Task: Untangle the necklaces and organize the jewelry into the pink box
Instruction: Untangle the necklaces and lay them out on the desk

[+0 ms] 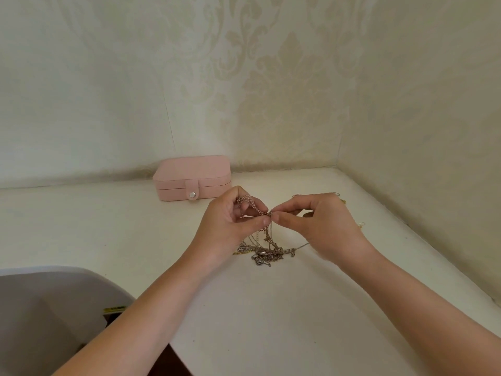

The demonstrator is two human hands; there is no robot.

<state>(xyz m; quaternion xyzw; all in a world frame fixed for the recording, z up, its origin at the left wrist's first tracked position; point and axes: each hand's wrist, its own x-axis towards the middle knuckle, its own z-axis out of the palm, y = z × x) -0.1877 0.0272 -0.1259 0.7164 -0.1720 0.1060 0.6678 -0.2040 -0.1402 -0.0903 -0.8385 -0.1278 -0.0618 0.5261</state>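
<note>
Apparently latched pink box (191,177), contents hidden.

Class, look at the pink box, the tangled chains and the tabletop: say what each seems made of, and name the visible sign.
The pink box: probably faux leather, matte, with a shiny metal-looking snap. The tangled chains: metal, judging by glinting rose-gold and silvery links. The tabletop: smooth and white; painted wood or laminate, cannot tell which.

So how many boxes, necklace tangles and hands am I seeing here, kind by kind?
Pink jewelry box: 1
Tangled necklace clump: 1, single chains too knotted to count
Hands: 2, left hand and right hand, both pinching the clump
Total: 4
</note>
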